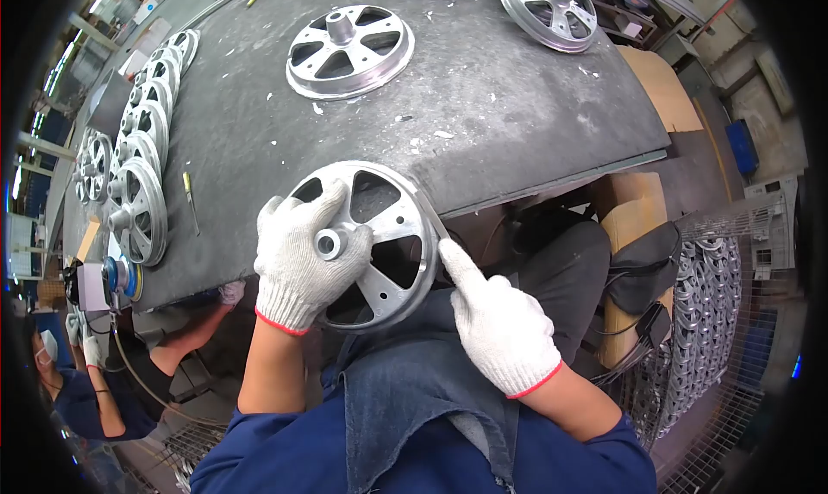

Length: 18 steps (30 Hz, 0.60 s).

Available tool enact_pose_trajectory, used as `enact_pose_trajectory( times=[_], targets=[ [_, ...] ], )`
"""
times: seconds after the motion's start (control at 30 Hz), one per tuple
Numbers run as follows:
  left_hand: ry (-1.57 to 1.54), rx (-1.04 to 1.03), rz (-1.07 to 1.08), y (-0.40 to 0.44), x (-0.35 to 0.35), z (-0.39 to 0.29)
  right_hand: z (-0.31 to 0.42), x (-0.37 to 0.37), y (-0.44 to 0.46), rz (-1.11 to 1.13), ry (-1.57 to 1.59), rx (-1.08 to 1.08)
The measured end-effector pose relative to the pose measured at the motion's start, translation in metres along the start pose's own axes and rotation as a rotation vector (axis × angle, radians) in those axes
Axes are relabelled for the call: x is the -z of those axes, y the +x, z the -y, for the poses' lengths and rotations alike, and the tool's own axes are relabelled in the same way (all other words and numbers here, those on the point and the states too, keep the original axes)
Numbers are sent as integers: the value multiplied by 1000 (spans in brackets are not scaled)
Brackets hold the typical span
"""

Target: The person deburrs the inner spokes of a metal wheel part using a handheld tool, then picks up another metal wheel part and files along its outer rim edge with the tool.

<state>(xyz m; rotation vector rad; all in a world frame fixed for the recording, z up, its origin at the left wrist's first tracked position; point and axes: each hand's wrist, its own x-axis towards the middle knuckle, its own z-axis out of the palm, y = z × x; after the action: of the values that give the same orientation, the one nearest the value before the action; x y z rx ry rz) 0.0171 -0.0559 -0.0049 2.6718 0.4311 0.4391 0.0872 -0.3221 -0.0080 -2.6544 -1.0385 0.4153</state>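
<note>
A cast metal wheel (399,220) with spokes and a raised hub is tilted at the table's near edge, in front of my lap. My left hand (310,248), in a white knitted glove with a red cuff, is closed round the hub and spokes. My right hand (500,322), gloved alike, is closed with its index finger stretched along a thin, flat metal blade (434,215). That blade lies against the wheel's right rim; its handle is hidden in the glove, so I cannot tell its exact kind.
Another wheel (349,52) lies further back on the grey table (233,140), with a second wheel (548,11) at the right. Several wheels (142,123) stand in a leaning row at left, near a yellow-handled tool (190,203). A wire basket (699,322) holds metal parts. A co-worker (103,399) sits at lower left.
</note>
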Motion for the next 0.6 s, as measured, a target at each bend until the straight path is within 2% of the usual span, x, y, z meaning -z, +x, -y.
enact_pose_trajectory(
  times=[0.13,0.2,0.23,0.3,0.37,0.47,0.6],
  targets=[
    [36,40,23,-1,2,-2,-7,15,7,144,123,-37],
    [28,20,3,-1,0,0,-22,13,15,135,603,34],
    [24,0,-16,-2,-1,1,-25,18,19,135,602,31],
    [22,0,-8,-1,0,0,-28,28,22,324,814,-89],
    [22,4,-4,-1,0,-1,-28,28,21,330,802,-72],
    [15,27,20,-1,0,0,-17,22,12,191,329,27],
    [7,12,6,-2,0,1,-8,11,2,73,114,30]
  ],
)
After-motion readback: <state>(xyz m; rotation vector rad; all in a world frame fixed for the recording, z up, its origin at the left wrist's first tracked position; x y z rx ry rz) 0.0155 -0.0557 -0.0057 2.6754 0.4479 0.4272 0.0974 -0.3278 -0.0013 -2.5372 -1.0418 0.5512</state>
